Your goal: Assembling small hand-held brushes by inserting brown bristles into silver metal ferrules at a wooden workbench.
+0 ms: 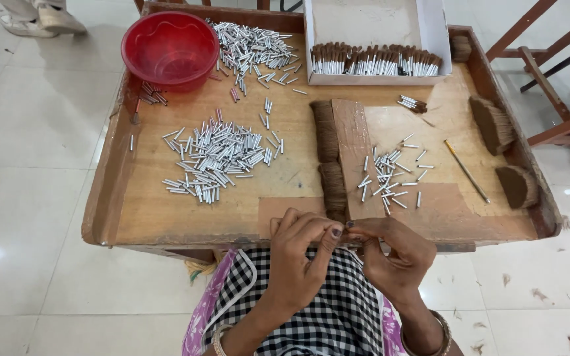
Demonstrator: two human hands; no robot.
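My left hand and my right hand meet at the near edge of the wooden tray table, fingertips pinched together on a small tuft of brown bristle hair. Just beyond them a row of brown hair bundles lies along a wooden block. A small scatter of silver metal tubes lies right of the block. A larger heap of silver tubes is on the left half.
A red plastic bowl stands at the far left, beside another tube pile. A white box holds finished brush heads. Brown hair clumps and a thin stick lie right. Another person's shoe is on the floor.
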